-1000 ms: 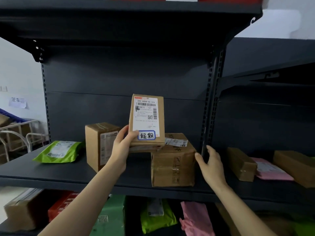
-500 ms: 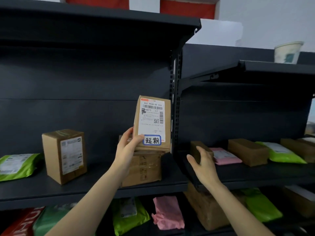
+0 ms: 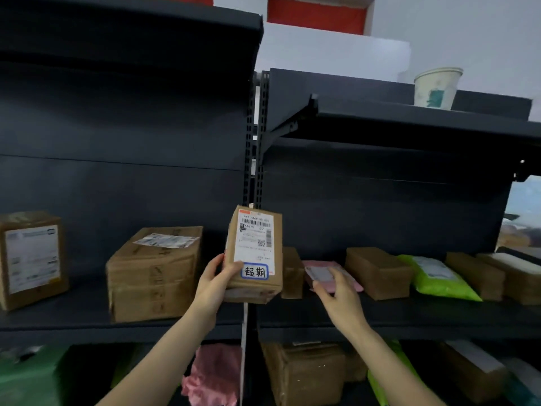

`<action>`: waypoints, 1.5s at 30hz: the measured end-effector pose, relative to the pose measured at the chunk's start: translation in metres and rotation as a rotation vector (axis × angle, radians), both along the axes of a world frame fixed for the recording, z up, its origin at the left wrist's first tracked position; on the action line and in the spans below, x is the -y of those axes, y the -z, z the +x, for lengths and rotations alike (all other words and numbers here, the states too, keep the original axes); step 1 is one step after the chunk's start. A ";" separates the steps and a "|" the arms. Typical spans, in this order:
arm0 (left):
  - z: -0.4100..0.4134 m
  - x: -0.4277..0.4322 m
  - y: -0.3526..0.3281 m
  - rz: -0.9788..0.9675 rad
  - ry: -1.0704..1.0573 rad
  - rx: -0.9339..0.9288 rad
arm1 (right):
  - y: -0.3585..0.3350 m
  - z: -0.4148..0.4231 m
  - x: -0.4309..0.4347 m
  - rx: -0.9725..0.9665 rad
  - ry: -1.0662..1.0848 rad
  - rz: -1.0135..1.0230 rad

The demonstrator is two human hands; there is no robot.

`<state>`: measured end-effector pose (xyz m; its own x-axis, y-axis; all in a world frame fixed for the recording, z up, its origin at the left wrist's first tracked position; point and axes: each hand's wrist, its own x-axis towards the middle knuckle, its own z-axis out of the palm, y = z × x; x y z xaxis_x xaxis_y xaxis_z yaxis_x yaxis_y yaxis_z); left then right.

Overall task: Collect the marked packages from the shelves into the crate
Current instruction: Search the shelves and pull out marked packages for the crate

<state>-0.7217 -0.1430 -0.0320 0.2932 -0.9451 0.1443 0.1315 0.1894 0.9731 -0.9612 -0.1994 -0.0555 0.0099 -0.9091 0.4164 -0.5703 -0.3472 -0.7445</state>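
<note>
At the shelf (image 3: 439,316), left grip (image 3: 212,284) clamps one marked box (image 3: 254,247) (upright); right grip (image 3: 339,294) spread over one mailer (image 3: 314,263).

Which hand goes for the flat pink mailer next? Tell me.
Right. The right hand is open at the flat pink plastic mailer; the left hand grips the labelled brown cardboard box.

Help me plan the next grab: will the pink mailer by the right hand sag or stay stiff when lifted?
The pink mailer looks like a thin soft pouch lying flat on the shelf, so it will probably sag. Being so flat, it is likely light. Its smooth film may slide if pushed; pinching seems safer.
</note>
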 end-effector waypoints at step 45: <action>0.028 0.065 0.051 0.171 -0.243 -0.022 | 0.038 0.054 0.072 -0.574 -0.087 -0.292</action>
<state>-0.6935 -0.2076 -0.0827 0.5153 -0.8568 -0.0195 0.1234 0.0516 0.9910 -0.9072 -0.2715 -0.0940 0.3733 -0.7450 0.5529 -0.8100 -0.5523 -0.1972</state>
